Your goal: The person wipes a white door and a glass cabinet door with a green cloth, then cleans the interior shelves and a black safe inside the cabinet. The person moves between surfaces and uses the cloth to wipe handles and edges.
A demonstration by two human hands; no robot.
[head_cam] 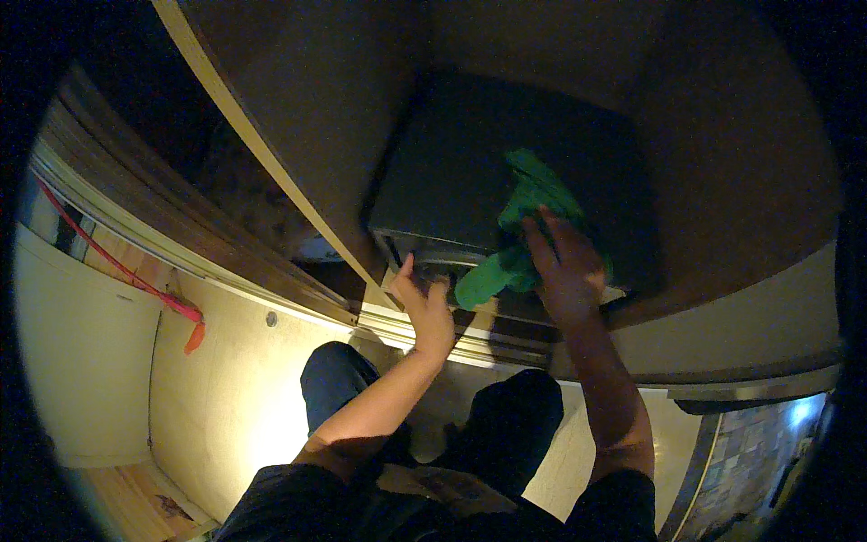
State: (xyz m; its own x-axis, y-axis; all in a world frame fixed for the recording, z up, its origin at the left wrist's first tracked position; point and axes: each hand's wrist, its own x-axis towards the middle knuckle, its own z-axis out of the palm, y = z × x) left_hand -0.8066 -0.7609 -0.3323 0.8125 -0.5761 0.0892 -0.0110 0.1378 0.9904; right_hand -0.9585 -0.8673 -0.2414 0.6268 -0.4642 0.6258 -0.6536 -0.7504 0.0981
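Observation:
A dark box-shaped cabinet or safe (460,156) stands inside a dim compartment before me. My right hand (569,271) presses a green cloth (542,196) against its top near the front edge, and part of the cloth hangs over that edge. At the front left corner is my left hand (423,305), its fingers raised beside the front opening and touching or very near the rim. The left hand seems to hold nothing; whether its fingertips grip the edge is hard to tell in the shadow.
A pale panel edge (257,142) runs diagonally on the left. Sliding-door tracks (467,349) cross the floor before my knees. A red cord (108,254) hangs at the far left over a pale surface. Patterned flooring or a mat (752,440) lies at the lower right.

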